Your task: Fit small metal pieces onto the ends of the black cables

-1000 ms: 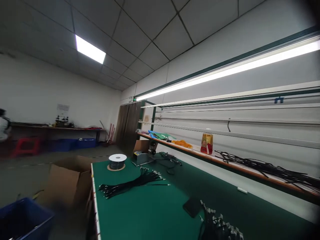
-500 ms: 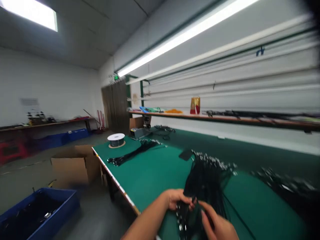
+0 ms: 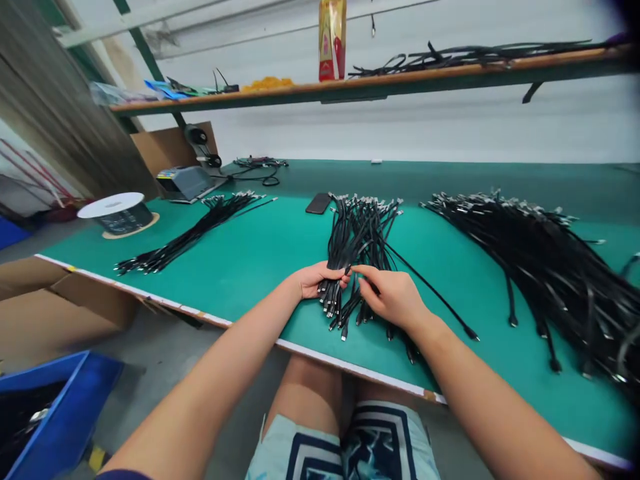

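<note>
Lying near the front of the table (image 3: pixel 250 257), the cable bundle (image 3: pixel 365 230) fans out. Left hand (image 3: pixel 320 279) grips part of it; right hand (image 3: pixel 393 293) sits half-curled alongside, pinching or not unclear. Crossed strands (image 3: pixel 337 230), if tugged, could probably drag neighbours askew.

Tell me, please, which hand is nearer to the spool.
Left. The left hand is to the right of the spool, holding the middle cables; the right hand is farther right, at the same cables.

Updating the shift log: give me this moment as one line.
left hand: holds cables of middle bundle | right hand: beside left hand, over same bundle | nearby: left bundle, right pile, spool
</note>
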Available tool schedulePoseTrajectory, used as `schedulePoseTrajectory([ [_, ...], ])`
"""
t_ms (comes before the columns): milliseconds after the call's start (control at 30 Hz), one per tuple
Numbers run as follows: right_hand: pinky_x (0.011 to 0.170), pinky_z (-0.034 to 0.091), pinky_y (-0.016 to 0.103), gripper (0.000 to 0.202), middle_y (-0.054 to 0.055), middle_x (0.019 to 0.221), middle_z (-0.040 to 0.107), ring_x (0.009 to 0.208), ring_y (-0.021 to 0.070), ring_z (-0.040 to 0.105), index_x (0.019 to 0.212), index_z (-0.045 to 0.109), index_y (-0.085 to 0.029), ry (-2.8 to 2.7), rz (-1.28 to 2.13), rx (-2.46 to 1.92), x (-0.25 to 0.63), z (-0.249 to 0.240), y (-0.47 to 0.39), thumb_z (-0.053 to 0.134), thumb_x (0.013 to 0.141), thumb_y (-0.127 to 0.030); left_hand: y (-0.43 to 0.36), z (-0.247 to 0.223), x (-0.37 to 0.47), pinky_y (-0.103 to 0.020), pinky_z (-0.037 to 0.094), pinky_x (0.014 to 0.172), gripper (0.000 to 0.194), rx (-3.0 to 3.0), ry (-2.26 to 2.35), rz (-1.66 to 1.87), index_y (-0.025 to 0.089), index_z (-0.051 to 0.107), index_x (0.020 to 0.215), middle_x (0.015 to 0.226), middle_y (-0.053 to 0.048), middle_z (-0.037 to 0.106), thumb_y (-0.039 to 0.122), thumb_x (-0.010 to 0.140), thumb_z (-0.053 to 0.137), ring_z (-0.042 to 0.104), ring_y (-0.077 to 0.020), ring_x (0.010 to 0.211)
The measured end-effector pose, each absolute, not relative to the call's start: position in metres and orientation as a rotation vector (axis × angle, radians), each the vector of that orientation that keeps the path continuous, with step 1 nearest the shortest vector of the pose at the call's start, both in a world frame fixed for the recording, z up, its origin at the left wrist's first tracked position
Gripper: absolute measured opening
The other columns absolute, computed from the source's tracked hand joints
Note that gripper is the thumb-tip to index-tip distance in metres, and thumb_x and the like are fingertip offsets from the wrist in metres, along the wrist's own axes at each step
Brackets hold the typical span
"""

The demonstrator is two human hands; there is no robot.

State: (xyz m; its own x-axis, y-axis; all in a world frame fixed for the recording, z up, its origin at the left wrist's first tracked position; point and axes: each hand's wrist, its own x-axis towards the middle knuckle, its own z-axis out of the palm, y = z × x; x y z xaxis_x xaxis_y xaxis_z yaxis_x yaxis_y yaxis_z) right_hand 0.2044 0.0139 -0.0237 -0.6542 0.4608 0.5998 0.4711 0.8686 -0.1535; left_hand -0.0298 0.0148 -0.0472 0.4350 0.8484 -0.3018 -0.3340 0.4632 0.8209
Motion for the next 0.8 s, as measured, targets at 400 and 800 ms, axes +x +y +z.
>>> schedulePoseTrajectory([
  [400, 0.059, 0.057, 0.027, 0.025, 0.001, 0.090, 0.069, 0.064, 0.0117, 0.064, 0.116, 0.065, -0.015, -2.215, -0.264, -0.828, 0.224, -0.017, 0.051, 0.060, 0.103, -0.036, 0.010, -0.036, -0.020, -0.034, 0.061, 0.071, 0.023, 0.784, 0.751, 0.793, 0.014, 0.066, 0.115, 0.108, -0.006, 0.070, 0.029, 0.097, 0.066, 0.069, -0.0175, 0.084],
  [800, 0.056, 0.045, 0.026, 0.031, -0.002, 0.066, 0.069, 0.055, 0.0132, 0.062, 0.128, 0.065, -0.016, -2.407, -0.320, -0.651, 0.221, -0.019, 0.047, 0.050, 0.103, -0.024, 0.003, -0.027, -0.012, -0.021, 0.054, 0.057, 0.008, 0.734, 0.824, 0.863, 0.012, 0.067, 0.096, 0.079, 0.001, 0.067, 0.014, 0.090, 0.072, 0.063, -0.0102, 0.063],
])
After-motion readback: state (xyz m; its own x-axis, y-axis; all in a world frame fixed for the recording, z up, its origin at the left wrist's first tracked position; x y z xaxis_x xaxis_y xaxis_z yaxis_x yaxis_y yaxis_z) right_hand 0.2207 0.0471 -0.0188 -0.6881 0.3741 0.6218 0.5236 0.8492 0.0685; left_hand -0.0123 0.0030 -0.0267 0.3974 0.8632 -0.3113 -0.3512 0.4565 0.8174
